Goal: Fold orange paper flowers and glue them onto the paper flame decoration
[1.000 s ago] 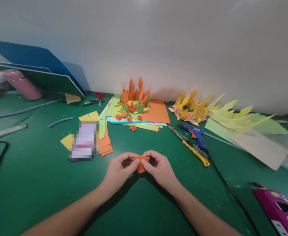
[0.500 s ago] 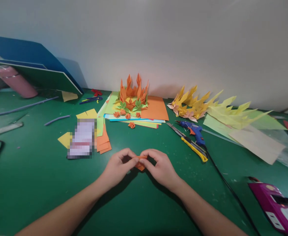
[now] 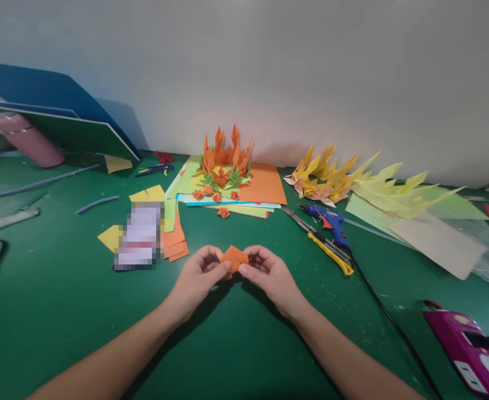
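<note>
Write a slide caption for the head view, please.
Left hand and right hand hold folded orange paper in front of a spiky orange crown.

Small folded orange paper [image 3: 233, 257]
Its pointed tip faces away, its sides pinched between both hands [image 3: 197, 278], lower edge partly covered.

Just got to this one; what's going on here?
A person's left hand and right hand together pinch a small folded orange paper over the green table. Beyond it, an orange crown stands on paper sheets, with small roses in front. A glue gun and a yellow knife lie off to the right, untouched.
</note>
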The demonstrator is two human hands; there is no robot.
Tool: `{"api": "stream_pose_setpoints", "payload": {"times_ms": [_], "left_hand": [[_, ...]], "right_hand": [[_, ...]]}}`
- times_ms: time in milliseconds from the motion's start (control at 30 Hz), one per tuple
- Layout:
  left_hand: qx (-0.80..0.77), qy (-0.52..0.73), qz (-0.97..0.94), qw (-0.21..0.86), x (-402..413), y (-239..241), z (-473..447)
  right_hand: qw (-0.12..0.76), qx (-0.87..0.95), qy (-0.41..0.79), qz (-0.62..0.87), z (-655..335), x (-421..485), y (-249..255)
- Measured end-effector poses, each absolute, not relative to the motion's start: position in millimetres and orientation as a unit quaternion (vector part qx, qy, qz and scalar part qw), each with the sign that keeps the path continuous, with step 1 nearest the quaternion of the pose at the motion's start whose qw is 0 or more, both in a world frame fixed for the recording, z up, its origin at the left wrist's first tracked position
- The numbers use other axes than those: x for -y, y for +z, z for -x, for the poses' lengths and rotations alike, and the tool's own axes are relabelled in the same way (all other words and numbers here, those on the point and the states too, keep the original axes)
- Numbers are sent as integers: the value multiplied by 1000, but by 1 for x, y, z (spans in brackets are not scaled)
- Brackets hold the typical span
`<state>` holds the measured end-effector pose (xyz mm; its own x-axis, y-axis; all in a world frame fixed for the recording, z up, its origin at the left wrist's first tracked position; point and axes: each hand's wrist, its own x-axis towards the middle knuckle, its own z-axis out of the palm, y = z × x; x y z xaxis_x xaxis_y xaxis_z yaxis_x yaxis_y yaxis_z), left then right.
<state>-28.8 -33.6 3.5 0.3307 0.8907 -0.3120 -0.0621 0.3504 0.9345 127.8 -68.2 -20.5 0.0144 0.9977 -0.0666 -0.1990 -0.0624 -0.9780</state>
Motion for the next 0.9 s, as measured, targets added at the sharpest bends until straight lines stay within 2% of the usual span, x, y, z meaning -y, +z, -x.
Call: {"api": "stream_pose_setpoints", "payload": {"times_ms": [167, 267, 400, 500, 700, 900], "left_hand": [[-464, 367, -524, 613, 33, 0, 28], [-467, 412, -522, 582, 31, 0, 27], [-438, 422, -506, 611, 33, 2, 27], [-424, 404, -490, 645, 36, 5, 26], [-405, 402, -432, 698, 38, 4, 27], [-441, 405, -431, 675, 35, 3, 27]], "right_hand": [[532, 470, 489, 507, -128, 67, -22], [551, 534, 399, 502, -125, 69, -20], [556, 626, 222, 500, -121, 74, -18], [529, 664, 150, 507, -122, 76, -16], [495, 706, 107, 495, -124, 76, -18], [477, 749, 121, 444, -124, 78, -15]]}}
